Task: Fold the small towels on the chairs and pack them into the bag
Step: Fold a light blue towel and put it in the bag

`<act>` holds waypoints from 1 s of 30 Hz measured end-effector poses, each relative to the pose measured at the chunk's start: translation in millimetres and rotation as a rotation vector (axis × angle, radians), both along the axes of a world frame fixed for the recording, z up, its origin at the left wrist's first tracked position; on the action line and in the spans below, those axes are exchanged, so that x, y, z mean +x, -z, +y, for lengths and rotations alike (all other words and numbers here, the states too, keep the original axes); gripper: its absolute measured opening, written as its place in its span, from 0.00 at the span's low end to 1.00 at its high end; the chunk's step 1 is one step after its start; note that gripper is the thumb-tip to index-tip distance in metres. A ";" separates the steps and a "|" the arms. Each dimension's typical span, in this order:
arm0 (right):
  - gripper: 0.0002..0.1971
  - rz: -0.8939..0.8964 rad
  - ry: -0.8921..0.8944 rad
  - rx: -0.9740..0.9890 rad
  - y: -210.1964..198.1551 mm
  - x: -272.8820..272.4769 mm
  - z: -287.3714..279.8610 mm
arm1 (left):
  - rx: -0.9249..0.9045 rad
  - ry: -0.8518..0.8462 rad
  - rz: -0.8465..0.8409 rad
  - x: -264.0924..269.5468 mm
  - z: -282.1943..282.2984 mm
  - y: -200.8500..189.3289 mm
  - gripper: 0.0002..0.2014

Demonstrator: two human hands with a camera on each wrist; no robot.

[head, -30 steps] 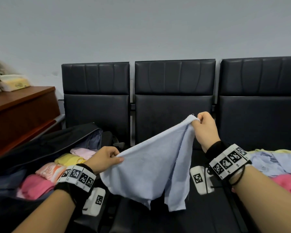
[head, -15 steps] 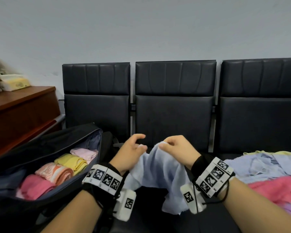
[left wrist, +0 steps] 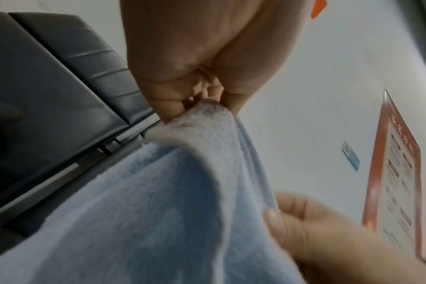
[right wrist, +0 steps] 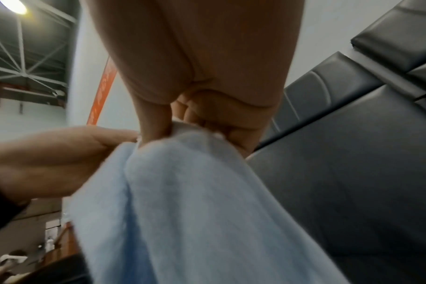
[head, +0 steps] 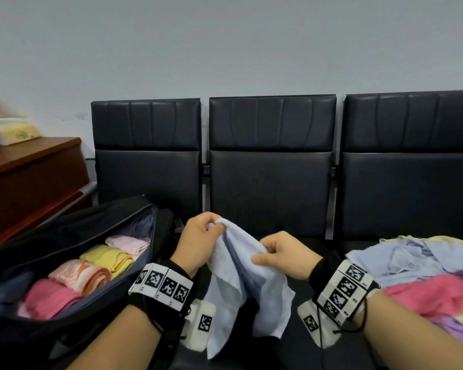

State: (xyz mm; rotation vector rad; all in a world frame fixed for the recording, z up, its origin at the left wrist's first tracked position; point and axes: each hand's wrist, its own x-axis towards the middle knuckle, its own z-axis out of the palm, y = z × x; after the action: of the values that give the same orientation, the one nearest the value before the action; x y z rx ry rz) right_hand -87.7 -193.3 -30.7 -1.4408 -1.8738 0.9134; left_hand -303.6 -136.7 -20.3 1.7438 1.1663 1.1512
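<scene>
Light-blue towel (head: 241, 276): pinched at top by left hand (head: 198, 244) and right hand (head: 286, 259), hanging over middle seat. Left of grip: open bag (head: 72, 236), four rolled towels inside. Right: loose towel pile (head: 425, 276). Behind: three chairs.

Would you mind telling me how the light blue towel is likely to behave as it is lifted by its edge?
The light blue towel is probably floppy: it hangs in loose folds below the left hand and right hand. It seems light, since fingertip pinches hold it up. Its fuzzy terry surface in the left wrist view suggests it will not slip easily.
</scene>
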 end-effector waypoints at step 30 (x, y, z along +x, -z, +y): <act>0.18 0.425 -0.102 -0.001 -55.0 -1.8 -14.2 | -0.023 0.066 0.221 7.6 22.7 -7.8 0.11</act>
State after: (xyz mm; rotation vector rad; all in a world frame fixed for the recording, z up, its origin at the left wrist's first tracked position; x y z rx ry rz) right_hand -89.5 -207.5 24.4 -1.0548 -1.6346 1.1651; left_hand -296.0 -114.0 -12.6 1.9140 1.2354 0.9209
